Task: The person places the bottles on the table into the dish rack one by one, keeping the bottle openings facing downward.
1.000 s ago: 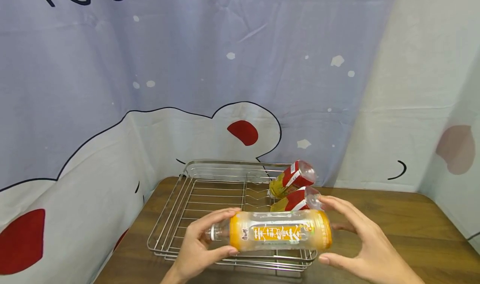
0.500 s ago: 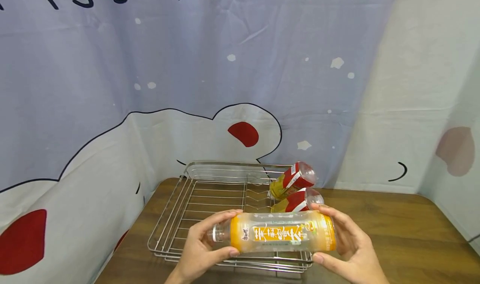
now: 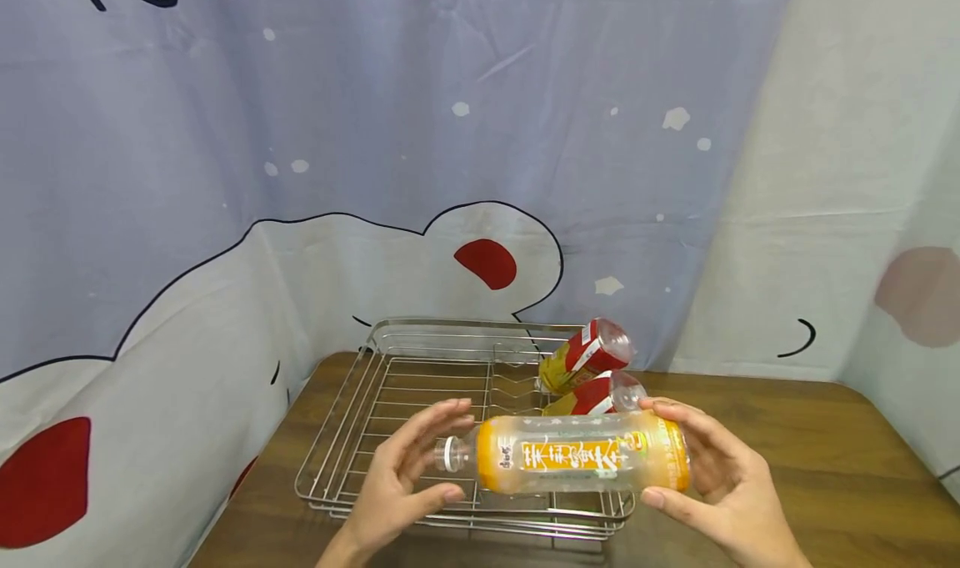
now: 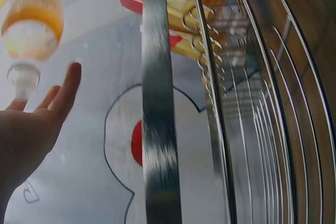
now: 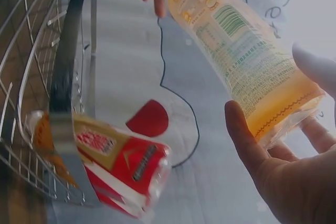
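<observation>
A clear plastic drink bottle (image 3: 577, 454) with an orange and white label lies level above the front of a wire rack, its neck towards the left. My right hand (image 3: 723, 476) grips it at the base, thumb in front and fingers behind, as the right wrist view of the bottle (image 5: 236, 51) also shows. My left hand (image 3: 408, 472) has its fingers spread around the bare, capless neck, with a gap between thumb and bottle. In the left wrist view the left hand (image 4: 37, 129) is loosely extended below the bottle's mouth.
The metal wire rack (image 3: 420, 384) stands on a wooden table (image 3: 810, 451). Two red and yellow labelled bottles, a rear one (image 3: 587, 355) and a nearer one (image 3: 600, 393), lean on its right side, bases outward. A printed curtain (image 3: 375, 134) hangs behind.
My right hand has closed around the bottle's base. My left hand has loosened its hold on the neck end, and the bottle has shifted slightly to the right.
</observation>
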Available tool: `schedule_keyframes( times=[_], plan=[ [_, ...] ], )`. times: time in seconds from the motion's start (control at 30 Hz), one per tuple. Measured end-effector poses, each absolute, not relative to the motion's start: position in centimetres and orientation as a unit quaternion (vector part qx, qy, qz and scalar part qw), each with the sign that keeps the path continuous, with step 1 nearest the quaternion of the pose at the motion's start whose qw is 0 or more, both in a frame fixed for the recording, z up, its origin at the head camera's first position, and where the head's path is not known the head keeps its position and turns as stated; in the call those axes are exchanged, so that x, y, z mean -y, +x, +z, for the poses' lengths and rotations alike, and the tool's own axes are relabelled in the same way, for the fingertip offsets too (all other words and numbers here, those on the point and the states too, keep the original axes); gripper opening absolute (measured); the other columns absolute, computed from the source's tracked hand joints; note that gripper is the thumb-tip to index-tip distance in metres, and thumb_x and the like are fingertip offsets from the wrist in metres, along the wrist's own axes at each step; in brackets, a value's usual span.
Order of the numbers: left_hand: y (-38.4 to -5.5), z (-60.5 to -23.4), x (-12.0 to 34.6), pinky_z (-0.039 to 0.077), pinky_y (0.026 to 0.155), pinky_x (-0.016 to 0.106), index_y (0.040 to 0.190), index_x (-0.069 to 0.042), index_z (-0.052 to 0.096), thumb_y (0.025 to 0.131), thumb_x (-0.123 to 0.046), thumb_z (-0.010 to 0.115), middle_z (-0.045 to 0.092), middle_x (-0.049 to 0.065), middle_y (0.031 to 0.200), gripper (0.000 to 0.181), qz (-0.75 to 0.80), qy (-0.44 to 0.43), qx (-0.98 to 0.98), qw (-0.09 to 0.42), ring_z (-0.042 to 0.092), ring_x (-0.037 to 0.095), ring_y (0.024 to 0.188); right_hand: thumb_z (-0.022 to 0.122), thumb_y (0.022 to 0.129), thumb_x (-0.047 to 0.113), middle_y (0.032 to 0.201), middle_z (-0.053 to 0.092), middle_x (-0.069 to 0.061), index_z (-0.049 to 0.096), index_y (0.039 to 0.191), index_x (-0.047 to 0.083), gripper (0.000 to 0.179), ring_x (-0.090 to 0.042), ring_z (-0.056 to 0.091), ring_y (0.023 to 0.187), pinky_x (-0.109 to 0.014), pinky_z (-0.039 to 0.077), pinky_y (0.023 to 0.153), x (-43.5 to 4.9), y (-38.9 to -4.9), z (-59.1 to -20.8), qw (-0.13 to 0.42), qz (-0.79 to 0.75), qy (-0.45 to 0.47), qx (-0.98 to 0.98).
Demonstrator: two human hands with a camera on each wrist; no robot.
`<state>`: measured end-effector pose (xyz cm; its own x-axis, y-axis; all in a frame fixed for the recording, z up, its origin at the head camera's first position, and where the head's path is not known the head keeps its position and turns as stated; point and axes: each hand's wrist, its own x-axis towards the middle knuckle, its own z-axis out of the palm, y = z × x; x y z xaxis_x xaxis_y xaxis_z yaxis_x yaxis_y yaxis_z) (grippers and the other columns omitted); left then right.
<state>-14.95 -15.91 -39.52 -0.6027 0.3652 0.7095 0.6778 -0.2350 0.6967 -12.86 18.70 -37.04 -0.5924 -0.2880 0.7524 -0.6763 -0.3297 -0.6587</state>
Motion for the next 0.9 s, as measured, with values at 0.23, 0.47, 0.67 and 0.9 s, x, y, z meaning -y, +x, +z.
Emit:
schedule_keyframes(
  times=[0.23,0.47,0.67,0.9],
  plan=[
    [-15.5,-39.4,18.0,0.042,0.107,0.037,0.145,0.015,0.030,0.081,0.017,0.064,0.036,0.032,0.148,0.072,-0.648,-0.403,0.629,0.149,0.044,0.033,0.134,0.059,0.063,-0.042,0.143,0.046,-0.028,0.036,0.137,-0.022,0.079,-0.026,0.053,0.127,-0.027,0.054,0.088,-20.7,-12.6,-36.2,0.148,0.687,0.402,0.586],
    [-15.7,-39.7,19.7,0.043,0.106,0.035,0.144,0.016,0.030,0.079,0.023,0.059,0.038,0.029,0.148,0.071,-0.633,-0.392,0.644,0.176,0.043,0.033,0.134,0.058,0.061,-0.045,0.143,0.046,-0.029,0.035,0.136,-0.024,0.081,-0.028,0.052,0.128,-0.029,0.054,0.089,-22.3,-12.5,-34.8,0.158,0.696,0.397,0.577],
    [-15.5,-40.0,21.0,0.042,0.106,0.032,0.145,0.014,0.032,0.080,0.023,0.060,0.041,0.019,0.150,0.071,-0.616,-0.344,0.683,0.187,0.044,0.029,0.134,0.056,0.061,-0.046,0.143,0.047,-0.027,0.035,0.137,-0.024,0.082,-0.027,0.051,0.129,-0.027,0.053,0.091,-23.6,-12.2,-33.9,0.164,0.699,0.380,0.583],
    [-15.3,-40.5,22.6,0.040,0.107,0.027,0.146,0.011,0.033,0.083,0.020,0.062,0.042,0.011,0.151,0.070,-0.603,-0.289,0.719,0.191,0.041,0.025,0.136,0.057,0.063,-0.044,0.145,0.046,-0.026,0.033,0.139,-0.023,0.082,-0.025,0.048,0.133,-0.026,0.051,0.093,-25.1,-11.5,-33.7,0.161,0.684,0.356,0.616]
  ],
)
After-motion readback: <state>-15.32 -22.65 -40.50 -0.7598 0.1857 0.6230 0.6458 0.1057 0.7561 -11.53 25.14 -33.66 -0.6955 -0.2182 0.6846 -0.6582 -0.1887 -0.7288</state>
